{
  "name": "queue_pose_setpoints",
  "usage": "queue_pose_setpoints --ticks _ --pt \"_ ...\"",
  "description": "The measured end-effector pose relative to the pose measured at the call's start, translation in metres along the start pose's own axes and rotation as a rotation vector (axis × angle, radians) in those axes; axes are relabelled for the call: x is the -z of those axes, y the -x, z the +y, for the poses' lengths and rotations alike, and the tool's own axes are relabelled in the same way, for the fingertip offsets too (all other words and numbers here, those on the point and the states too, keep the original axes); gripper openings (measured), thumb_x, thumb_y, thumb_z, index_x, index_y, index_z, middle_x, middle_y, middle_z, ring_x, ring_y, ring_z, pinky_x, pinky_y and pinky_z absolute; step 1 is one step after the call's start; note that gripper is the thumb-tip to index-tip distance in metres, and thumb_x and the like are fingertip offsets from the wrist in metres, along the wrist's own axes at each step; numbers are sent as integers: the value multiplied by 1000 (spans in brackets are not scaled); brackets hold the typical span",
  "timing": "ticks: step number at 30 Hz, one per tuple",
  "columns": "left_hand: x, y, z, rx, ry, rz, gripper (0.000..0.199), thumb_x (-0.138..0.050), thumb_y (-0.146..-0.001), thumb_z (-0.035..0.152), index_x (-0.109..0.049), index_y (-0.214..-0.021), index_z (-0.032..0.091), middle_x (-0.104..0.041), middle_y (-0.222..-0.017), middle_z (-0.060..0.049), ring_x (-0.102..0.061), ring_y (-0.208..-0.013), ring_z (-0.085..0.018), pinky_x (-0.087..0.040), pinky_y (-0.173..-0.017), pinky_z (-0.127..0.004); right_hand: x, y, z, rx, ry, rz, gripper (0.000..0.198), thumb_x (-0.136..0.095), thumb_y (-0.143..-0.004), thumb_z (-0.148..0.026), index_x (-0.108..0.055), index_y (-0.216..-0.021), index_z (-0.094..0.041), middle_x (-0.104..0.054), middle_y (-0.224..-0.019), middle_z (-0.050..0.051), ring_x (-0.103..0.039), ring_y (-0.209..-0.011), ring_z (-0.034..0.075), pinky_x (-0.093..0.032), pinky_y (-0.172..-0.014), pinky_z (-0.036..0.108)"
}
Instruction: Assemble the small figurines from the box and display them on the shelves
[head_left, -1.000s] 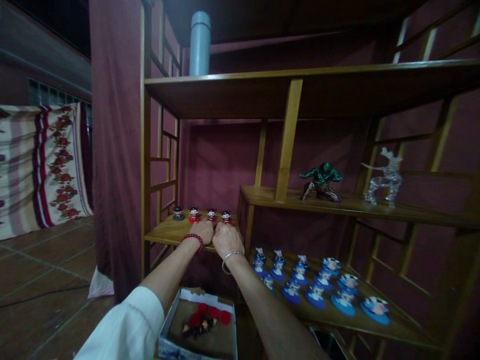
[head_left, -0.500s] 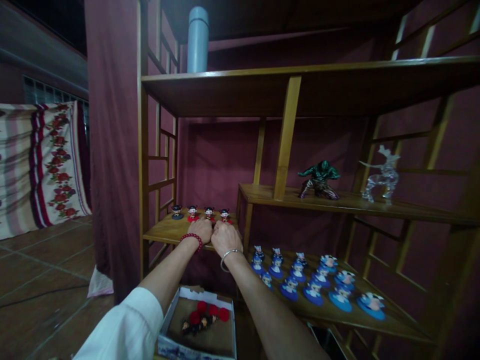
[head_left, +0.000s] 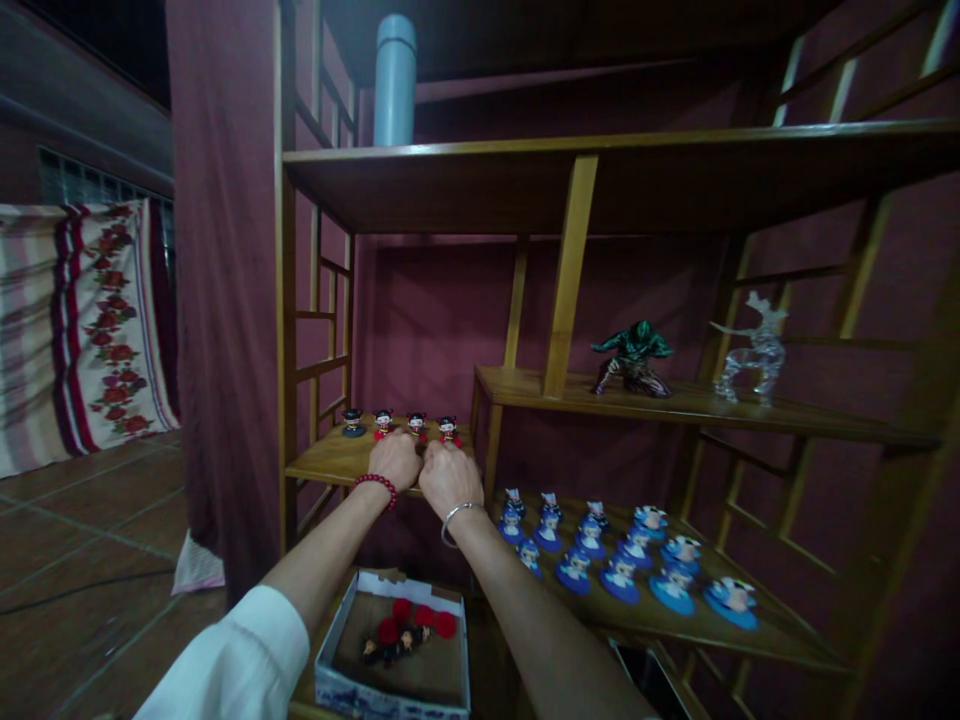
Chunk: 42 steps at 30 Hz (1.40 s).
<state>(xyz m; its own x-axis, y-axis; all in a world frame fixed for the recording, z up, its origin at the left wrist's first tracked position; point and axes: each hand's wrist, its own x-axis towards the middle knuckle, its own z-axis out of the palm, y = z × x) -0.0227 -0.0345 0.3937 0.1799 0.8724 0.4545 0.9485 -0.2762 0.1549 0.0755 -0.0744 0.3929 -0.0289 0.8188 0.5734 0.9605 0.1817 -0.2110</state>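
A row of small figurines stands on the left shelf (head_left: 322, 462): a dark-based one (head_left: 352, 422) at the left end, then red-based ones (head_left: 383, 422). My left hand (head_left: 396, 460), with a red bead bracelet, is closed just in front of the middle of this row. Close beside it, my right hand (head_left: 450, 474), wearing a silver bangle, is closed in front of the rightmost figurine (head_left: 448, 428). The backs of both hands face me and hide the fingertips, so anything in them cannot be made out.
Below my arms, an open box (head_left: 337, 682) holds red discs and dark figurines. Several blue-based figurines (head_left: 620, 578) stand on the lower right shelf. A green figure (head_left: 634, 358) and a clear deer (head_left: 752, 350) stand above them. A pale blue flask (head_left: 395, 80) is on the top shelf.
My left hand has shifted slightly left and down, and a narrow gap shows between the two hands. The view has moved a little. The figurines appear unchanged.
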Motion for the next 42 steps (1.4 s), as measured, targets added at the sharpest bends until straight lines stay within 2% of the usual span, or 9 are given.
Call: queue_pose_setpoints --ticks 3,7,11,14,20,23,29,37,42 --pt "1 2 -1 39 43 57 30 -41 -74 16 -64 -92 19 -62 -97 -9 -57 -89 -18 -43 -73 -24 -1 0 0 -28 -15 -6 25 -37 -77 -14 -60 -85 -16 -63 -86 11 -60 -77 19 -40 -65 27" --pt "4 3 -1 19 119 77 33 -42 -71 11 -63 -94 20 -63 -99 -7 -56 -94 -16 -40 -80 -23 -3 -3 2 -97 -80 1 26 -35 -78 -12 -59 -88 -15 -60 -91 11 -58 -80 20 -40 -69 27" --pt "6 3 -2 1 210 74 36 -39 -71 8 -64 -95 20 -63 -102 -4 -55 -96 -14 -39 -83 -20 -7 -5 4 -160 -118 100 33 -36 -74 -6 -53 -101 -13 -52 -104 14 -50 -98 22 -37 -82 29" --pt "7 2 -4 29 254 60 39 -37 -72 7 -64 -96 21 -64 -102 -3 -56 -96 -14 -39 -83 -21 -8 -8 6 -227 -126 123 39 -36 -72 -4 -50 -107 -10 -47 -114 16 -45 -106 23 -32 -89 29" --pt "7 1 -6 71 261 18 41 -39 -70 6 -64 -97 24 -64 -102 -1 -56 -98 -15 -39 -83 -21 -7 -18 8 -305 -102 48 39 -39 -70 -6 -53 -106 -9 -50 -115 17 -44 -109 24 -31 -90 31" --pt "6 1 -7 72 276 7 40 -40 -70 7 -63 -98 24 -65 -101 -1 -55 -98 -15 -39 -83 -21 -6 -23 8 -317 -100 -4 34 -41 -70 -10 -58 -99 -12 -55 -109 14 -47 -106 24 -33 -88 31" --pt "2 -3 -12 105 353 -6 41 -40 -69 9 -63 -100 24 -65 -101 -3 -55 -98 -15 -40 -81 -21 -8 -30 8 -338 -77 -118 33 -44 -71 -18 -60 -100 -20 -60 -105 8 -53 -99 23 -38 -81 31" --pt "0 -7 -14 104 357 -27 41 -42 -66 9 -64 -97 25 -65 -100 -3 -56 -97 -17 -40 -82 -23 -16 -38 11 -363 -43 -153 33 -45 -70 -22 -62 -98 -26 -60 -106 6 -52 -100 25 -39 -78 33" --pt "2 -4 -13 136 342 7 40 -42 -67 11 -64 -97 24 -66 -97 -6 -56 -97 -19 -40 -80 -24 -18 -42 15 -349 -28 -175 35 -46 -69 -22 -60 -101 -27 -60 -108 5 -52 -101 26 -38 -78 33"
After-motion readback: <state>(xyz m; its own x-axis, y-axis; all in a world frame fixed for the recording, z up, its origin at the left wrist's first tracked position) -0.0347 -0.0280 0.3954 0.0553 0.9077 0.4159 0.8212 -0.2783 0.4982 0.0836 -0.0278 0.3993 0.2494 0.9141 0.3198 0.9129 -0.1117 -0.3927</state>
